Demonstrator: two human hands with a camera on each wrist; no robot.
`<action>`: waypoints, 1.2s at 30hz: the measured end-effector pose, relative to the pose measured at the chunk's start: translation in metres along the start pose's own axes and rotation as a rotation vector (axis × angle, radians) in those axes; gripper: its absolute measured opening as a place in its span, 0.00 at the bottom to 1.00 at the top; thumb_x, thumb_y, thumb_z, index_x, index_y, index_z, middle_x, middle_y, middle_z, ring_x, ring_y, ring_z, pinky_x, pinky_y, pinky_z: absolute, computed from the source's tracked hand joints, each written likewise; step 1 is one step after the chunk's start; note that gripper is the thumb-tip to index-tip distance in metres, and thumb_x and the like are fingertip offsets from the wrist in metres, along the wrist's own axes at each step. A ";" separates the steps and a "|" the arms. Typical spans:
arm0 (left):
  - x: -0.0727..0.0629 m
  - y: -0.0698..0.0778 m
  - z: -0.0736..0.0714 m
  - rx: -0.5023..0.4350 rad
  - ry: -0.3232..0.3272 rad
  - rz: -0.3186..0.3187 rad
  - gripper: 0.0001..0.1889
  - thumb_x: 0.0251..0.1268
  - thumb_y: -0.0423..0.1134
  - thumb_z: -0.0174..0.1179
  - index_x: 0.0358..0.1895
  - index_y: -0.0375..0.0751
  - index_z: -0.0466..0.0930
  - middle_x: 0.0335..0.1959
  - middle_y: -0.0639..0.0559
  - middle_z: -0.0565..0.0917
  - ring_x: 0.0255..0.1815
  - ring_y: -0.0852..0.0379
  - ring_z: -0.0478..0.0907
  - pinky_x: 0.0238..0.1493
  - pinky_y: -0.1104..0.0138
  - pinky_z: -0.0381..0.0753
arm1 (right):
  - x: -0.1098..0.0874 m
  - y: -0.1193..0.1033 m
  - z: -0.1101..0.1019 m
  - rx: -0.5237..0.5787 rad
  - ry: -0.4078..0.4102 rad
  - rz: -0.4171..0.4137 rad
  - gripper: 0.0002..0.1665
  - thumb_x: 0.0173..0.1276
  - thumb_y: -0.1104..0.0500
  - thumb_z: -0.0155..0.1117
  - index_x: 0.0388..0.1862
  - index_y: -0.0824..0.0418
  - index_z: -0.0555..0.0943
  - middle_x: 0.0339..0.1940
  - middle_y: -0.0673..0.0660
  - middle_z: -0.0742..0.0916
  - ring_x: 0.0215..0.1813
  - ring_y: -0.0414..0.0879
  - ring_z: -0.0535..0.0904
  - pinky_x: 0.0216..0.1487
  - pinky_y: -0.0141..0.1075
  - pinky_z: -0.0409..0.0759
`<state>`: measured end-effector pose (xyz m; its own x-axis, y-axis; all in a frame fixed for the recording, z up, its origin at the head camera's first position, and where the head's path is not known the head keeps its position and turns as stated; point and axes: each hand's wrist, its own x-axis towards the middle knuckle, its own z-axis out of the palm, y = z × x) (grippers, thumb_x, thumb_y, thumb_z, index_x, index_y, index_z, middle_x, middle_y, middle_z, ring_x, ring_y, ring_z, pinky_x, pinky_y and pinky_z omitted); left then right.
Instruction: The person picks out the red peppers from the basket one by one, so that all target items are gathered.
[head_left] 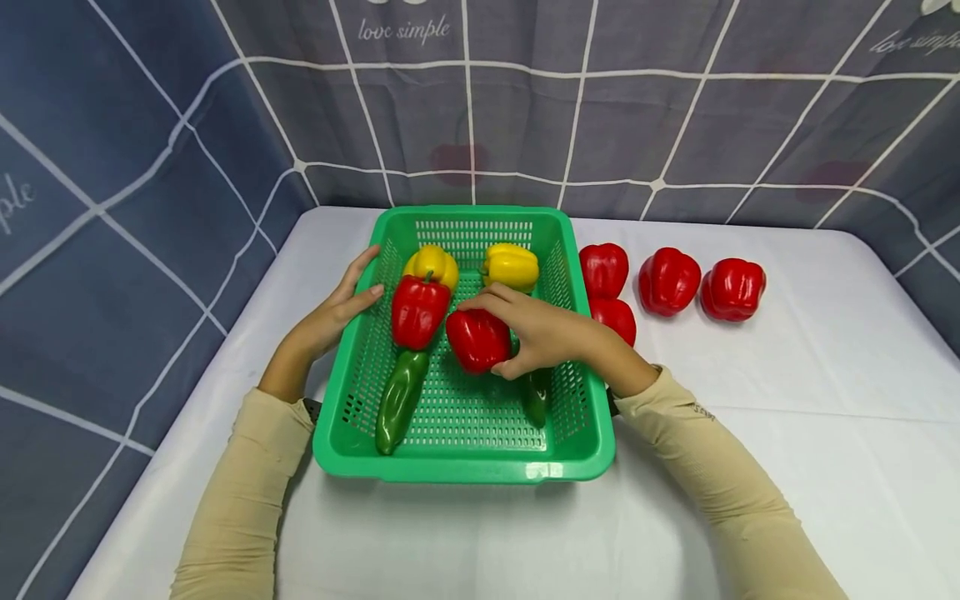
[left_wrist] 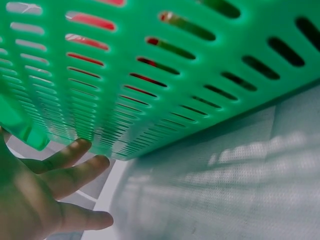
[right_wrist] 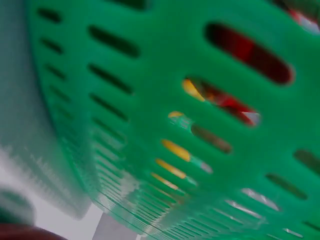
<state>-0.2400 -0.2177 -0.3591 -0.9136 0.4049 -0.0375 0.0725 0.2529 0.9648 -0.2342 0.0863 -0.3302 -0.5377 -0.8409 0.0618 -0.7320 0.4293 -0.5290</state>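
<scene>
A green plastic basket (head_left: pixel 465 471) with slotted walls stands on the white-covered table. My right hand (head_left: pixel 543 329) grips a red bell pepper (head_left: pixel 477 342) inside it, thumb on the near side and fingers over the top. My left hand (head_left: pixel 337 308) rests against the basket's left rim; in the left wrist view its fingers (left_wrist: pixel 75 177) are spread and fairly straight beside the outer wall. Also in the basket lie another red bell pepper (head_left: pixel 418 312), two yellow bell peppers, one at the left (head_left: pixel 433 263) and one at the right (head_left: pixel 512 267), and a long green pepper (head_left: pixel 402 404). A second green pepper (head_left: pixel 536 398) is partly hidden under my right hand.
Several red bell peppers lie right of the basket: one by its wall (head_left: pixel 604 268), one partly behind my right arm (head_left: pixel 615 317), and two farther right, a nearer one (head_left: pixel 669 282) and an outer one (head_left: pixel 732 289). A grey checked cloth (head_left: pixel 525 117) hangs behind the table.
</scene>
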 end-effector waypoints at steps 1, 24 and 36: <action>0.001 0.000 0.001 0.000 0.000 0.000 0.34 0.69 0.43 0.41 0.72 0.60 0.33 0.73 0.57 0.32 0.72 0.51 0.30 0.67 0.42 0.39 | -0.001 0.000 0.000 0.015 0.010 0.000 0.46 0.46 0.56 0.71 0.65 0.53 0.62 0.58 0.52 0.70 0.57 0.44 0.67 0.51 0.37 0.77; -0.007 0.004 -0.003 0.008 -0.004 0.002 0.33 0.71 0.43 0.39 0.72 0.60 0.32 0.73 0.55 0.32 0.70 0.49 0.36 0.68 0.53 0.51 | -0.017 -0.010 -0.011 0.145 0.105 -0.056 0.48 0.44 0.56 0.71 0.66 0.53 0.62 0.61 0.52 0.68 0.59 0.43 0.65 0.51 0.35 0.77; -0.002 0.001 0.000 0.017 -0.011 -0.010 0.32 0.72 0.43 0.39 0.72 0.61 0.32 0.73 0.55 0.33 0.69 0.48 0.41 0.55 0.76 0.65 | -0.044 0.000 -0.028 0.198 0.196 -0.029 0.48 0.43 0.57 0.74 0.65 0.52 0.63 0.62 0.52 0.69 0.63 0.44 0.63 0.50 0.40 0.78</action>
<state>-0.2380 -0.2182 -0.3577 -0.9096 0.4124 -0.0498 0.0708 0.2721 0.9596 -0.2221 0.1327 -0.3089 -0.6029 -0.7635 0.2316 -0.6625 0.3174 -0.6785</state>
